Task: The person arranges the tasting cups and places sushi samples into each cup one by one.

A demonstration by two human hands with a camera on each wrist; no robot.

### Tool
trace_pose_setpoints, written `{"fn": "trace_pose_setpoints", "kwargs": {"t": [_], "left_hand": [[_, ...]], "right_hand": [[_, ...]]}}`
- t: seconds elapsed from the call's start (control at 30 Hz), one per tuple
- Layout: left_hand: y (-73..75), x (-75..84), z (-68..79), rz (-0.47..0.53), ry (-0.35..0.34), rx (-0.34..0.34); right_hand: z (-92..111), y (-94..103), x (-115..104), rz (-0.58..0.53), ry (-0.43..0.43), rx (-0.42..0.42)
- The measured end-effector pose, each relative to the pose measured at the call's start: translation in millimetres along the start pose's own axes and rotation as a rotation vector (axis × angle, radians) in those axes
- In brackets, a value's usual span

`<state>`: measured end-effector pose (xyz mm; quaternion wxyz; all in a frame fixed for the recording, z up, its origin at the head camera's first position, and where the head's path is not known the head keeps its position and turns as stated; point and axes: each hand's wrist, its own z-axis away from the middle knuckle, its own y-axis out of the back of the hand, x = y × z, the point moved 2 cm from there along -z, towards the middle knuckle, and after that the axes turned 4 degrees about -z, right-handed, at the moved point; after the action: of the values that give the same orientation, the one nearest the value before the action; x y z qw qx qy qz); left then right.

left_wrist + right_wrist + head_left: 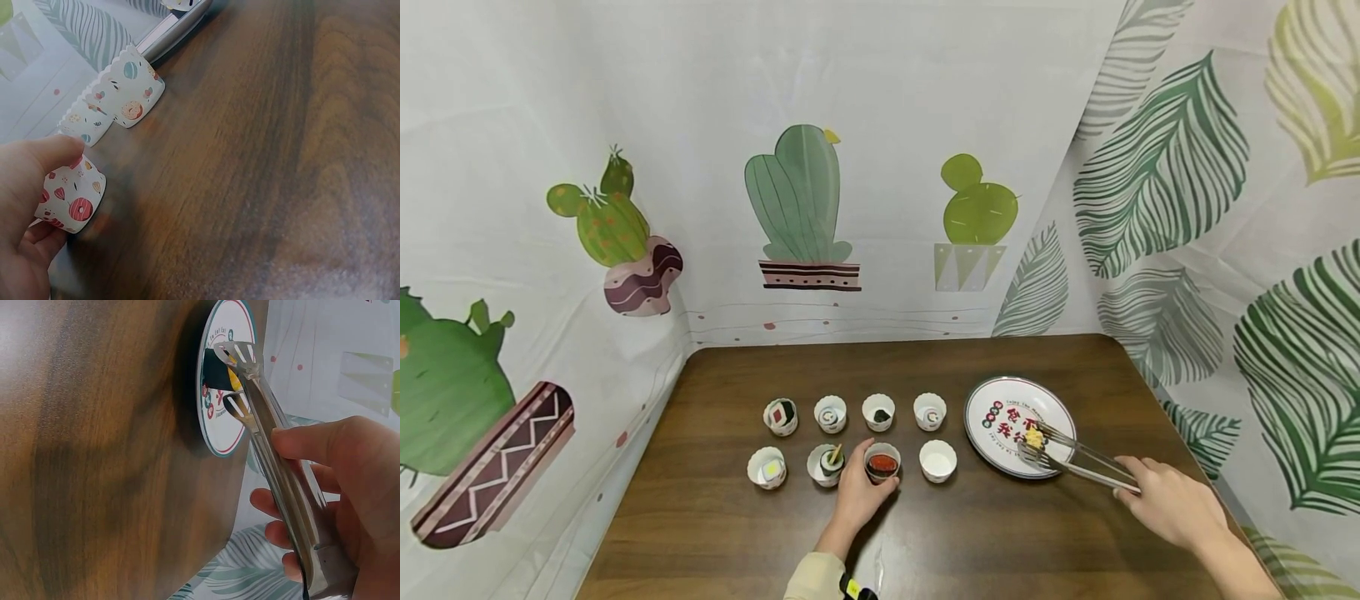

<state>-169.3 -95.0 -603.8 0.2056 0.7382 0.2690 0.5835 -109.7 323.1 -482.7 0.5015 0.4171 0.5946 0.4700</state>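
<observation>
My left hand [857, 493] grips a patterned paper baking cup [80, 199], thumb at the rim and fingers lower on its side. In that cup lies a sushi piece with a red topping [882, 462]. With my right hand [1172, 502] I hold metal serving tongs [275, 450], thumb on one arm and fingers round the other. Their slotted tips are on either side of a sushi piece [217, 370] with a yellow topping and dark wrap, at the right part of a white plate [992, 404] with red lettering. Whether the piece touches the plate, I cannot tell.
Several other paper cups stand in two rows left of the plate. One has a sushi piece with a yellow stick [832, 457], another a dark piece [883, 415]. The cup [937, 475] nearest the plate shows only its white inside. Patterned cloth [895, 208] hangs behind the wooden table [985, 542].
</observation>
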Motion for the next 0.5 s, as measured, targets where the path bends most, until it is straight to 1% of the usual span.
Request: {"fn": "trace_pose_setpoints", "kwargs": {"t": [0.23,0.33,0.5], "left_hand": [[-0.2,0.1,-0.6,0.013,-0.011,-0.017],[-0.2,0.6,-0.6,0.017,-0.018,-0.027],[1.4,5.1,-1.0,0.006,-0.011,-0.029]], "right_hand": [[1.1,-3.9,2.1,0.003,-0.006,0.011],[0.9,-4.9,2.6,-0.003,-0.014,-0.001],[1.0,-7.6,2.6,-0.008,-0.024,-0.009]]}}
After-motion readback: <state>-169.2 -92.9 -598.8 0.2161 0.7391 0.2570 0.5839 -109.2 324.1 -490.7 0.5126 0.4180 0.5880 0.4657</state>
